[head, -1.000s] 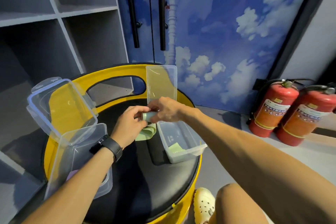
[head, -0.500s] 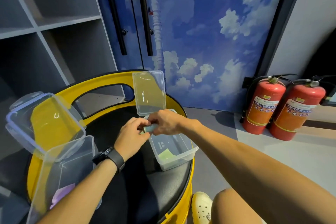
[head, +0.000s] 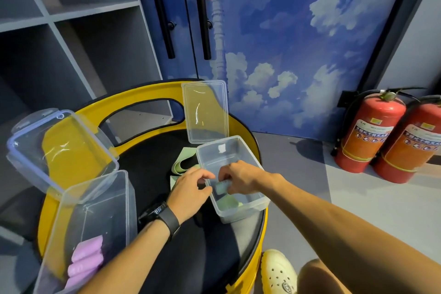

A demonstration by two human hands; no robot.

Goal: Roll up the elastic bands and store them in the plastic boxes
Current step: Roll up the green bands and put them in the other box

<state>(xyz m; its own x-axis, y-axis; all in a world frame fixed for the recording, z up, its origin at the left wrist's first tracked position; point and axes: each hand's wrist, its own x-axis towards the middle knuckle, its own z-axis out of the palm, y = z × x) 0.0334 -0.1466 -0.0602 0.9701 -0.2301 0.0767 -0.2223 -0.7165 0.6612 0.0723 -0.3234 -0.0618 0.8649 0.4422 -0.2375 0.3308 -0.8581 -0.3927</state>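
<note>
at the far left, grey shelving (head: 71, 31) stands behind a yellow-rimmed round seat (head: 71, 150) with a black cushion. on its near left side sits a clear plastic box (head: 114, 198) with its lid (head: 59, 150) tilted open, holding pink rolled bands (head: 87, 260). left hand (head: 188, 188), with a black watch (head: 167, 218) on the wrist, rests at the left wall of a second clear box (head: 238, 148), fingers curled toward a green rolled band (head: 223, 186); whether they touch it cannot be told. just left of that box, unrolled green bands (head: 182, 162) lie on the cushion. right hand (head: 241, 178) reaches inside the box, fingertips pinching the green rolled band above more green rolls (head: 229, 201) on the box floor. this box's lid (head: 205, 112) stands upright at its far end. at the far right, two red fire extinguishers (head: 367, 136) stand on the floor; a cream clog (head: 278, 272) shows near.
</note>
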